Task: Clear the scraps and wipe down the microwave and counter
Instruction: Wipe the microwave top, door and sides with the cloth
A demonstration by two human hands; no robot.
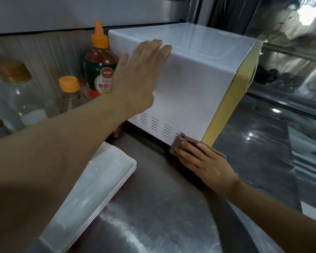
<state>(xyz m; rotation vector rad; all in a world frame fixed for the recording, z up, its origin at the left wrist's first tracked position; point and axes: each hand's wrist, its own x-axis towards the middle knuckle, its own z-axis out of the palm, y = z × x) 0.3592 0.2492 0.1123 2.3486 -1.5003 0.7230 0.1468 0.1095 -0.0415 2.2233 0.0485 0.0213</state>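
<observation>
A white microwave (193, 84) with a yellow front stands on the steel counter (153, 212), its vented side facing me. My left hand (137, 77) lies flat against the upper side panel, fingers spread over the top edge. My right hand (202, 161) presses a brown cloth (177, 143) against the lower front corner of the side panel, where the microwave meets the counter. No scraps are visible.
A stack of white rectangular plates (91, 190) lies on the counter at the left. Behind it stand a ketchup bottle with an orange cap (100, 70), a small orange-capped bottle (71, 94) and a clear bottle with a gold cap (16, 92). A glass panel rises at the right.
</observation>
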